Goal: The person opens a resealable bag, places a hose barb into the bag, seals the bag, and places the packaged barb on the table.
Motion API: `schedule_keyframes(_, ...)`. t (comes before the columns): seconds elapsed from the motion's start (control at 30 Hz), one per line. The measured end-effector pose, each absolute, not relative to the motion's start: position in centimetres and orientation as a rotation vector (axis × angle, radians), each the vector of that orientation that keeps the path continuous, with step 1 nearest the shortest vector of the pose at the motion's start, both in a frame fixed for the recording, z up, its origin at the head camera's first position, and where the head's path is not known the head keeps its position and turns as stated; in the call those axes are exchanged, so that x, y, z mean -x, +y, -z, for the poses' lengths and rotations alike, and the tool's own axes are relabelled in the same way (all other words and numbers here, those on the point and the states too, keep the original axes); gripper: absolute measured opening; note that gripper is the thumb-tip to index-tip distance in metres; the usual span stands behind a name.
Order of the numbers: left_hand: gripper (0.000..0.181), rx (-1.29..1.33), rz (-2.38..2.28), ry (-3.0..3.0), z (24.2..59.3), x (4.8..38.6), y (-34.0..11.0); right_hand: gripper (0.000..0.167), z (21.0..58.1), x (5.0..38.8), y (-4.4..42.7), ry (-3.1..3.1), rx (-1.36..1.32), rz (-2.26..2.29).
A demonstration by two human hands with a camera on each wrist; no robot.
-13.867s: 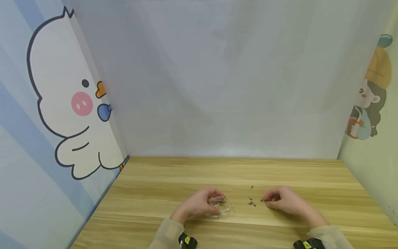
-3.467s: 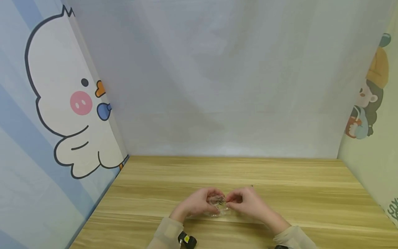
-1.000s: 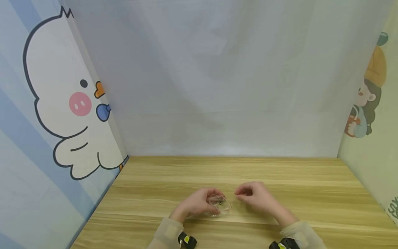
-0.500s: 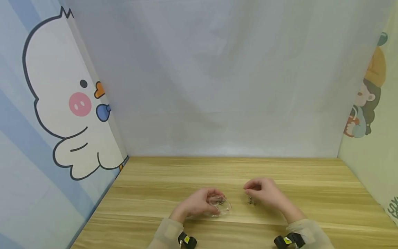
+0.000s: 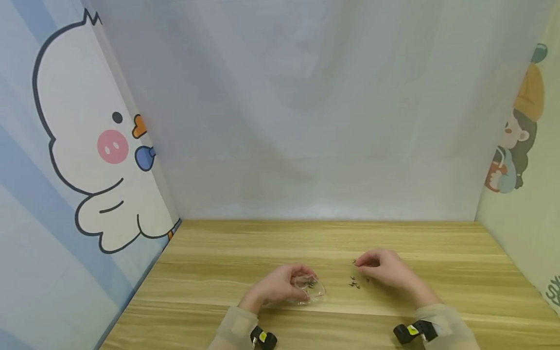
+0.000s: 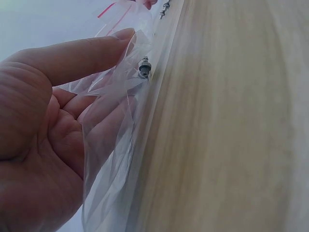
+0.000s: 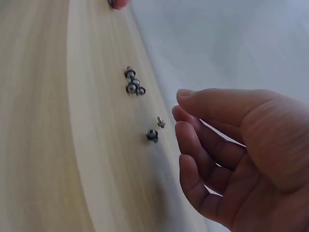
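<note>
We've got the bag (image 6: 108,145) pinched in the left hand (image 5: 280,288), thumb on one side and fingers on the other, with some fittings (image 5: 311,283) showing inside it. More lie loose on the table (image 5: 245,243): a little cluster (image 7: 133,86) to the right of the bag, one close under the right hand (image 5: 387,270), and a lone one just beside that hand's fingertips. The right hand has nothing in it that we can see; its fingers are loosely bent with a bit of a gap to the thumb. Handling-wise, we'd guess the fittings are stiff metal bits, light enough that weight won't matter and pretty hard to break. The annoying part is they look smooth and roundish, so we'd expect them to roll or squirt out of a sloppy pinch. We'd grab across the wider middle with thumb and index tips, not by the skinny end. The bag's the opposite: thin, floppy, nearly weightless and probably slick, so it'd likely fold up if let go. Best grip, we reckon, is near the mouth, so the opening stays spread without squashing the pocket.
</note>
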State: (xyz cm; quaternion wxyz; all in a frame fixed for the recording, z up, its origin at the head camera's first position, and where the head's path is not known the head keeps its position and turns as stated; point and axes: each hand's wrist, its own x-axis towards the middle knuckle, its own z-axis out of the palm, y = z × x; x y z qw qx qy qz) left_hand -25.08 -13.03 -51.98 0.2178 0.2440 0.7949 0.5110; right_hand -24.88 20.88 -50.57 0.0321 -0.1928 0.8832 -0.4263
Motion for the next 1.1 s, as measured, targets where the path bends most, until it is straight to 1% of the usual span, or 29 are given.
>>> schedule_keyframes(1.1, 0.057, -0.697, -1.405, 2.224, 52.1, 25.1, -13.0, 0.021, 51.1, 24.9, 22.5, 2.553, 0.601, 1.301)
